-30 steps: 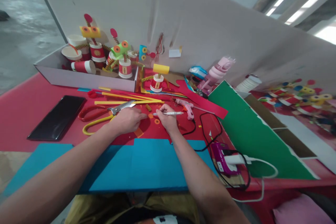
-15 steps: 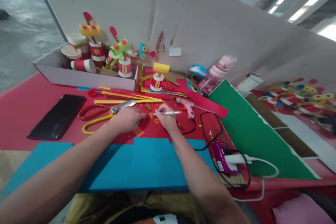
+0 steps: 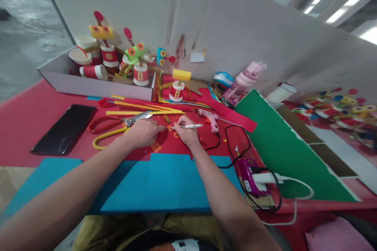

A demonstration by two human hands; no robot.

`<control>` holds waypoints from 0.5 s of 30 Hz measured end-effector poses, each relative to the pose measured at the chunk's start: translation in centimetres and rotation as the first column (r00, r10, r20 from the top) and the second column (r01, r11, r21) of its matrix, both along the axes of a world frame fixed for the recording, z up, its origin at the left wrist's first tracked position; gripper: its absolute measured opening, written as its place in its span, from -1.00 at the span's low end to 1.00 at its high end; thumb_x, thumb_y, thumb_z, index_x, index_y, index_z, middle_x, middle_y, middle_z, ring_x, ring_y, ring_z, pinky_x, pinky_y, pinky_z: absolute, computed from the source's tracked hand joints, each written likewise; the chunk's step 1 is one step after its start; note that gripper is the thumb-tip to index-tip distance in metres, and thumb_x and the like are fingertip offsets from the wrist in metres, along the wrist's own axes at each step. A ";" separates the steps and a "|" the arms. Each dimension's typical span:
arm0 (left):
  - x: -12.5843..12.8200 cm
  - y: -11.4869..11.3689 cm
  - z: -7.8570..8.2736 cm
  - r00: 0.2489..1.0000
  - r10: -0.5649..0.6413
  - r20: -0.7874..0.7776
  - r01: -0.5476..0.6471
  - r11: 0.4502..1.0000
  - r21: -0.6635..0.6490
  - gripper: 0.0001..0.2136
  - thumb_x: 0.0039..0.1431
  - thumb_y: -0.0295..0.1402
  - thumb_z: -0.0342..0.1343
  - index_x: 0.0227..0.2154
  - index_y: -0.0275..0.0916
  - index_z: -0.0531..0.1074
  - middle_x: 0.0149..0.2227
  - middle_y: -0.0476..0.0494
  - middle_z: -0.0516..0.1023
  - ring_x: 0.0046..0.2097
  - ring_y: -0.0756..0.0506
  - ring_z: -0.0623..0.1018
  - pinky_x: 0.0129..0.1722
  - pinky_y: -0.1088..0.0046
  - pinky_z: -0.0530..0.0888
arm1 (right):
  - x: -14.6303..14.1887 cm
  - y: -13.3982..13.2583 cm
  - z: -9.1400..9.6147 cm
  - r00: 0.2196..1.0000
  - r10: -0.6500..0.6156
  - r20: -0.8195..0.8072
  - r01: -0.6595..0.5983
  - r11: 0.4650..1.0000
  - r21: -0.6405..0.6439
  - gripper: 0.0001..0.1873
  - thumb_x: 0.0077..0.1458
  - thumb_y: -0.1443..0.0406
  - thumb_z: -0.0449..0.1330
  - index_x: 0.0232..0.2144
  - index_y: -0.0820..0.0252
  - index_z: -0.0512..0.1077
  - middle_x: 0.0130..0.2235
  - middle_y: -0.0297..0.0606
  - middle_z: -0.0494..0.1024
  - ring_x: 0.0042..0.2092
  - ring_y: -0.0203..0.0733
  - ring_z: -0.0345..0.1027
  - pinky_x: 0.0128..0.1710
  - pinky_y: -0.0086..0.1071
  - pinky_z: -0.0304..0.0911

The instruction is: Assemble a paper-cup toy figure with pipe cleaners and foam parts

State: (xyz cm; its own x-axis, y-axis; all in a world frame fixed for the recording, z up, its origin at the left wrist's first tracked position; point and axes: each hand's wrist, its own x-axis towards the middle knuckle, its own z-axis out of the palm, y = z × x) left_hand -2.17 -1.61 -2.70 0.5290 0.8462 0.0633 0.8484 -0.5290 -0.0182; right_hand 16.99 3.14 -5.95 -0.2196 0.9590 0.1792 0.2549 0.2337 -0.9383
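My right hand [image 3: 186,134] is closed round a white pen [image 3: 188,126] that lies nearly level, its tip pointing left at a small orange paper circle [image 3: 170,128] on the red sheet. My left hand [image 3: 143,132] rests on the red sheet with its fingers pinched together, the fingertips touching that same orange circle. A second orange circle [image 3: 176,135] lies just under my right hand's fingers. Both forearms reach over a blue sheet [image 3: 159,182] at the table's front.
Large scissors [image 3: 118,125] with red and yellow handles lie left of my left hand, a black phone [image 3: 63,129] further left. A pink glue gun [image 3: 209,120], its black cord and a purple plug [image 3: 250,176] lie right. Paper-cup figures fill a cardboard box [image 3: 97,84] behind; a green board [image 3: 279,149] leans right.
Both hands have stayed almost in place; the pen tip has crept slightly left toward the orange circle. The view has shifted a little.
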 end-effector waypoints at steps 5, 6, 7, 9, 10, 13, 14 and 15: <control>-0.1 0.0 0.0 1.000 -0.003 0.013 0.003 1.000 0.001 -0.57 0.06 -0.48 -0.04 0.00 -0.11 0.47 -0.42 -0.15 0.51 -0.34 -0.14 0.51 -0.38 0.42 0.34 | 0.1 0.1 0.0 1.000 0.011 -0.007 -0.011 1.000 0.021 -0.76 -0.06 0.20 0.16 -0.59 0.10 0.17 -0.64 -0.49 0.22 -0.59 -0.33 0.21 -0.61 -0.46 0.03; -0.1 0.0 0.0 1.000 -0.002 0.018 0.002 1.000 0.001 -0.57 0.06 -0.48 -0.04 0.00 -0.12 0.47 -0.42 -0.15 0.51 -0.34 -0.14 0.51 -0.38 0.42 0.34 | 0.1 0.1 0.0 1.000 0.006 -0.005 -0.006 1.000 0.025 -0.76 -0.06 0.20 0.16 -0.60 0.10 0.17 -0.63 -0.49 0.22 -0.58 -0.32 0.22 -0.60 -0.46 0.03; -0.1 0.0 0.0 1.000 -0.002 0.022 0.002 1.000 0.002 -0.57 0.06 -0.48 -0.04 -0.01 -0.12 0.47 -0.42 -0.15 0.51 -0.34 -0.14 0.51 -0.37 0.41 0.34 | 0.1 0.1 -0.1 1.000 0.004 -0.003 -0.004 1.000 0.027 -0.76 -0.06 0.20 0.16 -0.60 0.10 0.17 -0.63 -0.49 0.22 -0.57 -0.31 0.24 -0.60 -0.46 0.04; 0.0 0.0 0.0 1.000 -0.003 0.023 0.003 1.000 0.004 -0.58 0.06 -0.49 -0.03 -0.02 -0.12 0.48 -0.42 -0.15 0.51 -0.34 -0.14 0.51 -0.37 0.41 0.35 | 0.1 0.1 -0.1 1.000 0.008 0.000 -0.008 1.000 0.027 -0.76 -0.06 0.20 0.16 -0.59 0.10 0.17 -0.62 -0.48 0.23 -0.55 -0.30 0.27 -0.58 -0.46 0.06; 0.0 0.0 0.0 1.000 -0.003 0.020 0.003 1.000 0.006 -0.58 0.06 -0.49 -0.03 -0.02 -0.11 0.48 -0.42 -0.15 0.51 -0.34 -0.14 0.51 -0.37 0.42 0.35 | 0.1 0.1 -0.1 1.000 0.012 0.000 -0.012 1.000 0.023 -0.76 -0.06 0.20 0.16 -0.59 0.10 0.17 -0.62 -0.48 0.23 -0.55 -0.29 0.28 -0.58 -0.46 0.06; 0.0 -0.1 0.0 1.000 -0.008 0.010 0.008 1.000 0.013 -0.58 0.06 -0.49 -0.03 -0.02 -0.11 0.48 -0.43 -0.14 0.51 -0.34 -0.13 0.52 -0.37 0.42 0.34 | 0.1 0.1 -0.1 1.000 0.001 -0.001 -0.001 1.000 0.023 -0.76 -0.05 0.20 0.15 -0.60 0.10 0.16 -0.64 -0.49 0.21 -0.56 -0.30 0.26 -0.59 -0.46 0.04; 0.0 0.0 0.0 1.000 -0.010 0.008 0.010 1.000 0.015 -0.57 0.06 -0.49 -0.04 -0.01 -0.11 0.47 -0.42 -0.14 0.51 -0.34 -0.14 0.52 -0.37 0.42 0.34 | 0.1 0.1 -0.1 1.000 -0.004 -0.003 0.004 1.000 0.031 -0.76 -0.05 0.21 0.16 -0.60 0.10 0.16 -0.63 -0.49 0.21 -0.57 -0.30 0.26 -0.59 -0.46 0.04; 0.0 0.0 0.0 1.000 -0.013 0.008 0.013 1.000 0.015 -0.57 0.06 -0.49 -0.04 -0.01 -0.11 0.47 -0.42 -0.14 0.51 -0.33 -0.14 0.52 -0.38 0.42 0.34 | 0.1 0.1 -0.1 1.000 -0.003 -0.006 0.003 0.999 0.038 -0.76 -0.05 0.21 0.16 -0.60 0.10 0.16 -0.63 -0.49 0.21 -0.57 -0.30 0.25 -0.59 -0.46 0.03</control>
State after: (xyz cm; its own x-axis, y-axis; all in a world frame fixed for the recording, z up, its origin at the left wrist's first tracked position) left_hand -2.22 -1.66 -2.72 0.5391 0.8384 0.0805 0.8418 -0.5394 -0.0197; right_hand 17.05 3.25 -6.09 -0.2158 0.9520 0.2172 0.2498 0.2689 -0.9302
